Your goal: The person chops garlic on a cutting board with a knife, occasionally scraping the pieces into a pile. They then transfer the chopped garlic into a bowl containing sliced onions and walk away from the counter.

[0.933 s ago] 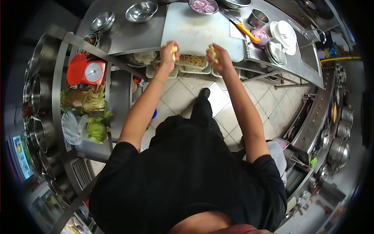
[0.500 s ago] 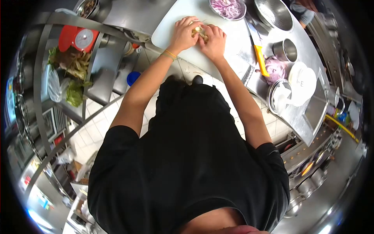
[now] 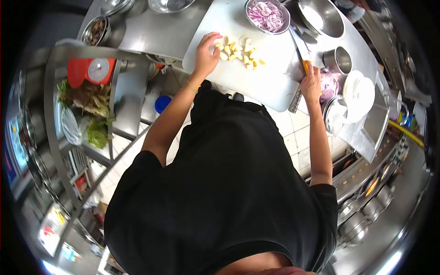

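Note:
Several pale yellow garlic cloves [image 3: 237,51] lie in a loose group on the white cutting board [image 3: 256,85]. At their left side is my left hand [image 3: 207,54], its thumb and fingers apart with nothing between them. My right hand [image 3: 311,82], right of the board, is wrapped round the yellow handle of a knife [image 3: 299,42]. The blade points away from me, beside a metal bowl of sliced red onion [image 3: 267,17].
Right of the knife are a colander [image 3: 322,18], a steel pot [image 3: 337,60], purple onion pieces [image 3: 329,85] and white lids [image 3: 360,97]. At the left stand a red scale [image 3: 80,72] and leafy greens [image 3: 97,133]. Another person's arm shows at the top right.
Both hands have come off the garlic, which now lies spread on the board. My right hand has moved right and taken hold of the knife handle; my left hand has opened and shifted slightly left.

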Available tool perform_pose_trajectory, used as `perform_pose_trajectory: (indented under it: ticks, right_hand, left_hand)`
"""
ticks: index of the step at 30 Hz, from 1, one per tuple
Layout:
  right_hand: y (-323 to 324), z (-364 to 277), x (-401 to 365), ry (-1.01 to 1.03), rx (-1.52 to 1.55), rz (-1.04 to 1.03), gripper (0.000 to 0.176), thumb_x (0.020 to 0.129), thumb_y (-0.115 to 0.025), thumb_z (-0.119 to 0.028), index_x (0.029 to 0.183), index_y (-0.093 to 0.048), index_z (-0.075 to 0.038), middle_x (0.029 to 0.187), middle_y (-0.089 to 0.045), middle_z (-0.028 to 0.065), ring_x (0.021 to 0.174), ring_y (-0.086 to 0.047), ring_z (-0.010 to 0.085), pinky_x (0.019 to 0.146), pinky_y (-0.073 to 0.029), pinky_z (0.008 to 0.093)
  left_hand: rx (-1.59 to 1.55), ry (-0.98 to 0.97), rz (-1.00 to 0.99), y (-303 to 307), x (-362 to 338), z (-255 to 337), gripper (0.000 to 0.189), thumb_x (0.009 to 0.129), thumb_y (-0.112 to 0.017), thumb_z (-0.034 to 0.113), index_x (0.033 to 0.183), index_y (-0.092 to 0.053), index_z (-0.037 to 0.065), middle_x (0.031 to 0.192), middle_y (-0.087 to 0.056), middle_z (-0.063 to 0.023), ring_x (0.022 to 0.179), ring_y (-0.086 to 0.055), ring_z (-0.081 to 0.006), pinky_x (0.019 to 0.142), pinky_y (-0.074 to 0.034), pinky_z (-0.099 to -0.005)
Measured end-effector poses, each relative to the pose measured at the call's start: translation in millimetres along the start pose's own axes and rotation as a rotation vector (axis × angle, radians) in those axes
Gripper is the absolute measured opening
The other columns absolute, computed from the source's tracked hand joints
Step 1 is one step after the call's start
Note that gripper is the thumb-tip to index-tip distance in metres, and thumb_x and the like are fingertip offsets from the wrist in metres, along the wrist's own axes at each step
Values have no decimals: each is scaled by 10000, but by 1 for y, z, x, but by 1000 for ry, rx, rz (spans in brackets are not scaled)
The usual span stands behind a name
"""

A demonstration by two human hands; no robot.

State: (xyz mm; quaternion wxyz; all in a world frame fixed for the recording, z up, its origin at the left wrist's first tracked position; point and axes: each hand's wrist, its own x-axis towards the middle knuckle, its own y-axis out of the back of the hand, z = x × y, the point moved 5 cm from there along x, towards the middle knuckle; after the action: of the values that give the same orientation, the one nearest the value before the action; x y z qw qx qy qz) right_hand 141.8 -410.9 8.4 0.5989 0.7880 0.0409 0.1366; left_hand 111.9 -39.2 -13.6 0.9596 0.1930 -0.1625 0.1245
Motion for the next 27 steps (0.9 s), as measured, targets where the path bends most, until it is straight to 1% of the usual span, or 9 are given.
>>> perform_pose_trajectory:
  ticks: [5,6,7,9,11,13,16,22,27]
  right_hand:
    - [23,-15,-18,-271,127,-37,656,708,-548,64,1317,-480,-171,1051,-591,214,974,-584,409,837,-478,467]
    - [30,-22,-30,-367,197,31,614,713,-547,33,1292,-512,-170,960,-624,225,902,-612,405,810,-488,445]
    - [36,-28,-49,-494,265,16,569,735,-561,4,1281,-523,-152,826,-621,178,785,-627,322,728,-498,405]
    - [33,-39,-98,-662,432,33,493,803,-576,-26,1284,-504,-103,718,-598,101,616,-587,195,577,-490,327]
    - [27,-71,-154,-858,833,98,366,895,-583,-96,1245,-487,-50,683,-566,36,533,-516,88,463,-432,250]
    - [32,-119,-190,-921,958,129,278,957,-556,-148,1193,-471,-27,672,-542,8,506,-478,58,429,-399,213]
    - [31,-176,-206,-925,1106,133,274,965,-568,-170,1172,-465,-23,654,-518,2,502,-458,60,439,-386,209]
    - [-12,-227,-121,-762,1074,-389,325,963,-578,-208,1240,-488,-65,630,-539,25,482,-480,89,425,-384,243]
    - [-47,-208,-100,-713,1151,-494,316,965,-583,-236,1222,-507,-70,620,-553,42,464,-495,108,416,-387,264]
  left_hand:
    - [175,-136,-316,20,7,4,451,703,-717,-37,1137,-640,59,1213,-565,-101,1127,-551,-298,944,-449,-366]
    - [183,-148,-385,21,9,10,451,697,-739,-8,1130,-646,74,1210,-556,-91,1101,-553,-291,927,-445,-374]
    - [194,-153,-452,22,8,13,451,690,-762,21,1122,-653,90,1206,-546,-80,1076,-555,-284,910,-441,-382]
    - [198,-206,-495,16,8,11,419,675,-792,84,1073,-665,116,1169,-544,-59,1027,-550,-261,874,-426,-390]
    - [223,-260,-571,3,5,10,370,672,-793,99,1019,-666,122,1130,-547,-47,1015,-546,-247,861,-412,-389]
    - [224,-267,-582,-3,3,6,338,670,-791,99,981,-659,111,1101,-547,-46,1005,-543,-243,855,-405,-383]
    - [208,-255,-506,15,4,5,306,669,-777,43,947,-652,76,1072,-554,-69,976,-556,-276,852,-433,-391]
    - [265,-185,-383,69,4,-19,302,674,-773,-9,942,-641,41,1068,-552,-103,920,-573,-278,811,-469,-376]
    - [282,-190,-332,65,-7,-17,303,687,-764,-21,962,-658,47,1067,-551,-100,927,-579,-266,798,-485,-360]
